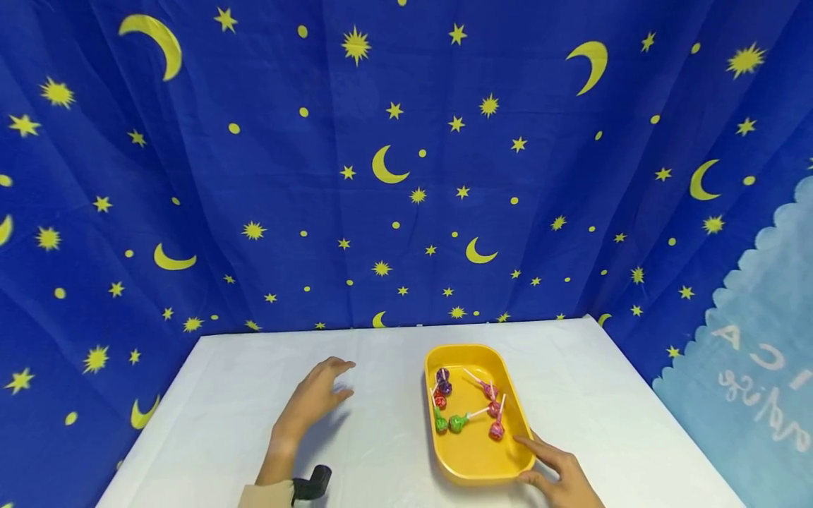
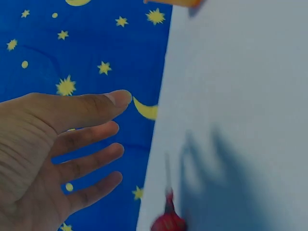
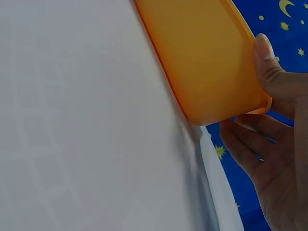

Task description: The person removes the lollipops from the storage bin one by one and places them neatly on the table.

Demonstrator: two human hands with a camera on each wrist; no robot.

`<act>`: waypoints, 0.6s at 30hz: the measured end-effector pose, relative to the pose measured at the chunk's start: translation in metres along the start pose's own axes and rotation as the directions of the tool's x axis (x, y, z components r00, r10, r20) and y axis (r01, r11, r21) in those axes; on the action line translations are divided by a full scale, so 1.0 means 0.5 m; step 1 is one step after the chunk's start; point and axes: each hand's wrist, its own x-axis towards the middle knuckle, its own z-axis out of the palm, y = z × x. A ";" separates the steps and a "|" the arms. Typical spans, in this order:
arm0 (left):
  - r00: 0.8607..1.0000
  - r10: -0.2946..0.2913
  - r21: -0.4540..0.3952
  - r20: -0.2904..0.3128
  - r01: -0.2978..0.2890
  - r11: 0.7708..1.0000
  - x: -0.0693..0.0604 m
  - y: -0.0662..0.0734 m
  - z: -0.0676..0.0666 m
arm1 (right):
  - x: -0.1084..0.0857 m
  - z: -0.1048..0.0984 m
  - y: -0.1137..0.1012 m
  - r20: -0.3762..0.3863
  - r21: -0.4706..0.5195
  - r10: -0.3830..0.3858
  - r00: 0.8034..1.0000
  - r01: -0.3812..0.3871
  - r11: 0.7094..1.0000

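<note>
A yellow plastic tray (image 1: 473, 462) lies on the white table, right of centre. Inside it are purple lollipops (image 1: 443, 381), a red lollipop (image 1: 440, 401), green lollipops (image 1: 457, 423) and pink lollipops (image 1: 496, 429). My right hand (image 1: 559, 469) holds the tray by its near right corner; the right wrist view has the thumb (image 3: 264, 53) against the rim and the other fingers around the corner. To the tray's left, my left hand (image 1: 314, 395) hovers over the table, fingers spread and holding nothing. A blurred red lollipop (image 2: 168, 221) shows at the bottom of the left wrist view.
A white-covered table (image 1: 381, 437) spreads under both hands. Behind it hangs a blue curtain (image 1: 286, 176) with yellow moons and stars. At the right is a light blue cloth (image 1: 762, 339) with white lettering. A black strap device (image 1: 311, 483) sits on the left wrist.
</note>
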 end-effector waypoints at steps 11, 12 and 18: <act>0.983 0.184 -0.026 0.005 -0.184 0.983 0.023 0.123 0.022 | 0.001 0.000 0.003 0.011 0.036 -0.016 1.000 0.015 0.999; 0.978 0.207 -0.031 0.007 -0.207 0.978 0.023 0.138 0.027 | 0.002 0.000 0.004 0.020 0.045 -0.013 1.000 0.012 0.999; 0.935 0.353 -0.096 0.032 -0.349 0.932 0.026 0.230 0.065 | 0.002 0.000 0.006 0.018 0.046 -0.032 0.999 0.032 0.998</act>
